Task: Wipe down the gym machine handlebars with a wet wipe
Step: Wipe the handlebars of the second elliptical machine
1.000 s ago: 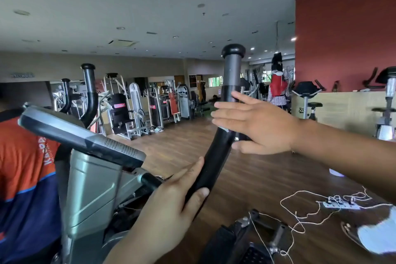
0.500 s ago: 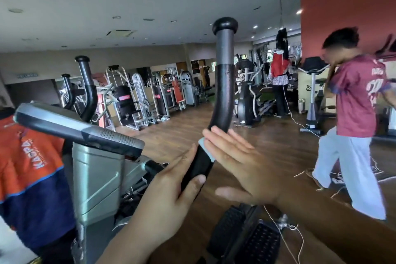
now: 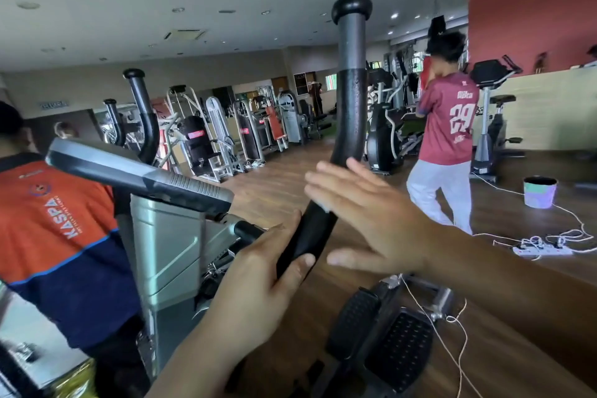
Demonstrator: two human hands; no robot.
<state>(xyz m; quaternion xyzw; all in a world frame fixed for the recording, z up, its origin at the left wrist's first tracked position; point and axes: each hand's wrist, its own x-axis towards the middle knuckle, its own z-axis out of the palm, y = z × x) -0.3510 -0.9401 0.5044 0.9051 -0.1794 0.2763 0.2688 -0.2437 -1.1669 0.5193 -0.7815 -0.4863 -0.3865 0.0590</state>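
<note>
1. The handlebar [image 3: 350,113] rises just right of the machine's console [image 3: 139,173], curving up from low between the person's hands to a knobbed cap near the ceiling line. It looks like a rigid metal tube in a black rubbery sleeve, fixed to the machine, so it should take firm rubbing without giving way, though it probably swings on its pivot.
2. The left hand [image 3: 258,278] wraps the lower sleeve from the left, thumb across the front; this low hold likely steadies the bar against the pivot.
3. The right hand [image 3: 371,220] lies flat with fingers spread against the bar just above the left hand, not curled round it.
4. The wet wipe [image 3: 319,203] shows only as a pale sliver under the right fingers, pressed to the bar. It is judged thin, limp and damp: it should slide easily on the sleeve and bunch unless the palm keeps it spread.
5. Count: one handlebar in hand, one wipe, two hands. Three more black-capped bars stand further left, two other people are in view, and one bucket [image 3: 540,192] is on the floor.
</note>
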